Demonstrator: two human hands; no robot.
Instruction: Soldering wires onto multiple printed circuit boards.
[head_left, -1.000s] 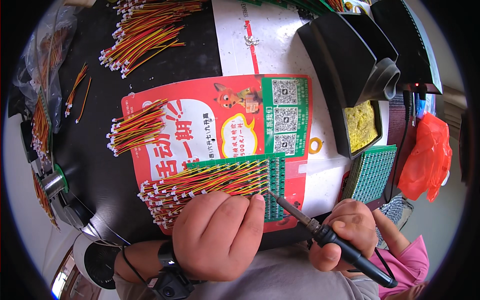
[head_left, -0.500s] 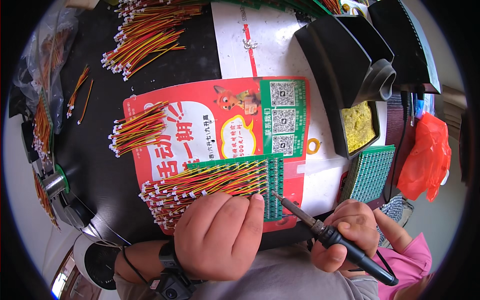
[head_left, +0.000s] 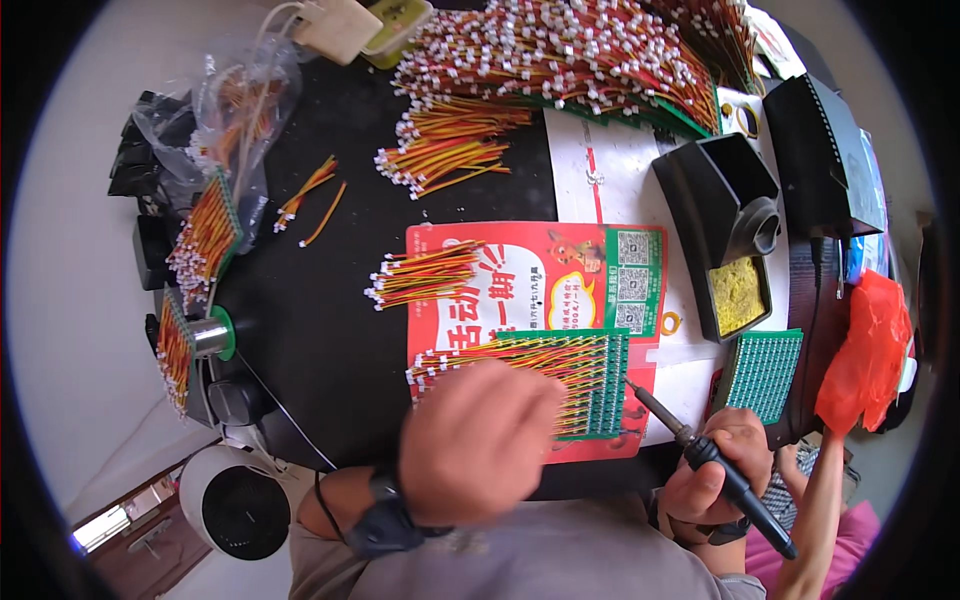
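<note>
My right hand (head_left: 722, 465) grips a soldering iron (head_left: 728, 480) by its black handle. Its metal tip is at the right edge of a green circuit board panel (head_left: 603, 392). Rows of red and yellow wires (head_left: 520, 365) with white connectors run leftward from the panel. My left hand (head_left: 480, 440) is over the lower left part of these wires, smeared by motion, and whether its fingers hold anything is hidden. A red printed sheet (head_left: 440, 240) lies under the panel. Above the panel, a small bundle of loose wires (head_left: 430, 272) rests on the sheet.
At right stand a black iron holder with yellow sponge (head_left: 738, 295), stacked green panels (head_left: 762, 375) and a red plastic bag (head_left: 865, 350), touched by another person's arm (head_left: 815, 510). A solder spool (head_left: 213, 336) sits left. Heaped wired boards (head_left: 570, 50) fill the back.
The view has shifted, showing more of the table's back and left. My left hand has come away from the wire ends, leftward along the panel. Another person's arm now reaches the red bag.
</note>
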